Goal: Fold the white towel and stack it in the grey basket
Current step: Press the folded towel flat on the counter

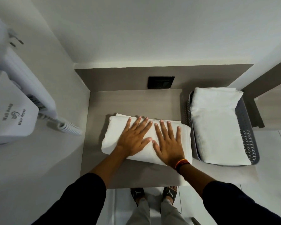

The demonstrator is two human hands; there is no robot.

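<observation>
Hands (151, 140) flat on towel (113, 135), ctr of counter (136, 101); basket (248, 135) just R.

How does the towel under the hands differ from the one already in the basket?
The towel on the counter lies flat on the bare surface, pressed by the left hand and right hand; the towel in the grey basket is untouched. The counter towel runs crosswise to the person; the basket towel runs away from the person and looks puffier, filling the grey basket. Both are white and folded.
</observation>
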